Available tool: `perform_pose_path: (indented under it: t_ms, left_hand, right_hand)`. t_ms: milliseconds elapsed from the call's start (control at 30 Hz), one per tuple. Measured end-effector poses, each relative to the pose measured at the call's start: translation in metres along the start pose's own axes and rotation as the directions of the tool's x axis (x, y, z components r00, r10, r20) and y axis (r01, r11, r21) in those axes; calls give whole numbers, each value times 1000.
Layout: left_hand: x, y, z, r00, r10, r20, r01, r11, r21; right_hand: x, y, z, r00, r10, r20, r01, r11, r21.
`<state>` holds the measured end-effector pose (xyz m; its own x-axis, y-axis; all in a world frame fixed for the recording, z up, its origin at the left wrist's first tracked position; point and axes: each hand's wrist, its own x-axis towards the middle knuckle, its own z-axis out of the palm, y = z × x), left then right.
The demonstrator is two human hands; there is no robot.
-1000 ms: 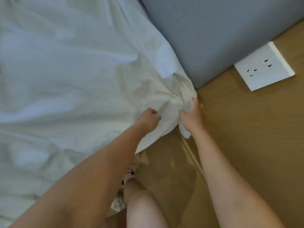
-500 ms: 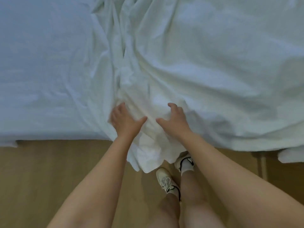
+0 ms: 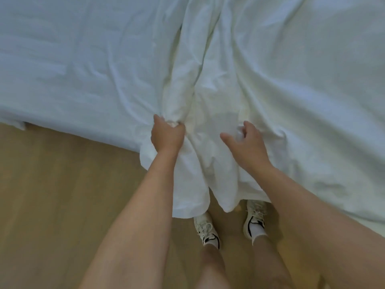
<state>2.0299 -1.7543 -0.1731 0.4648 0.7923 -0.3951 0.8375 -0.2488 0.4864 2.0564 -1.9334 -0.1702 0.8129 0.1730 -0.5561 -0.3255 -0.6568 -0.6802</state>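
A rumpled white duvet [image 3: 270, 84] lies over the right part of the bed and hangs down over its near edge toward the floor. My left hand [image 3: 166, 136] grips a bunched fold of this duvet at the bed's edge. My right hand [image 3: 245, 142] lies on the duvet a little to the right, thumb spread out to the left and fingers curled into the cloth. A flatter white sheet [image 3: 73, 65] covers the left part of the bed.
Wooden floor [image 3: 52, 195] runs along the near side of the bed. My feet in white sneakers [image 3: 206, 230] stand right below the hanging duvet edge.
One second ago both hands gripped cloth by a grey headboard and wall socket. Half a second ago they lay spread on the duvet. Now the left hand has closed on a fold.
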Motion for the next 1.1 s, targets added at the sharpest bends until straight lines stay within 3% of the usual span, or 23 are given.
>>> perform_pose_path:
  t_ms: [67, 100, 167, 200, 233, 300, 367, 433, 533, 633, 733, 833, 1000, 1100]
  left_hand:
    - [-31, 17, 5, 951, 131, 280, -89, 984, -157]
    - [-49, 26, 10, 875, 195, 443, -105, 970, -218]
    - [-69, 34, 18, 729, 232, 644, -160, 972, -170]
    - [-69, 34, 20, 703, 219, 676, -204, 974, -103]
    - [-65, 29, 21, 728, 210, 652, -272, 962, -6]
    - [-60, 13, 22, 855, 181, 486, -321, 921, 221]
    - [-68, 5, 28, 885, 199, 420, -276, 952, 132]
    - [-85, 11, 43, 827, 259, 499, -227, 966, -125]
    - [-94, 30, 66, 835, 187, 518, -33, 956, -291]
    - [-96, 48, 84, 811, 169, 561, 31, 944, -329]
    - [-127, 70, 106, 707, 197, 679, 43, 946, -320]
    - [-185, 101, 143, 588, 205, 783, -49, 975, -219]
    - [-280, 150, 215, 465, 203, 862, -73, 979, -192]
    - [-326, 173, 241, 274, 206, 939, -36, 978, -204]
  right_hand:
    - [1, 0, -7, 997, -15, -78, 16, 1000, 16]
    - [1, 2, -13, 985, -42, -168, 36, 998, -44]
    - [4, 14, -31, 949, -20, -315, -50, 976, -210]
    - [5, 22, -39, 942, 48, -333, -146, 950, -275]
    - [4, 29, -44, 939, 121, -322, -231, 916, -329]
    - [2, 38, -45, 940, 185, -287, -300, 847, -439]
    - [3, 38, -36, 949, 133, -284, -271, 806, -527]
    - [8, 35, -29, 954, 66, -293, -219, 820, -528]
    - [17, 31, -34, 969, 64, -237, -169, 875, -453]
    - [13, 33, -57, 962, 168, -215, -220, 944, -246]
    - [-12, 58, -95, 952, 161, -259, -195, 975, -108]
    - [-39, 106, -144, 939, 160, -305, -176, 984, -26]
    - [-56, 187, -239, 863, 289, -414, -281, 956, 82]
    - [-74, 224, -275, 788, 444, -427, -266, 870, 415]
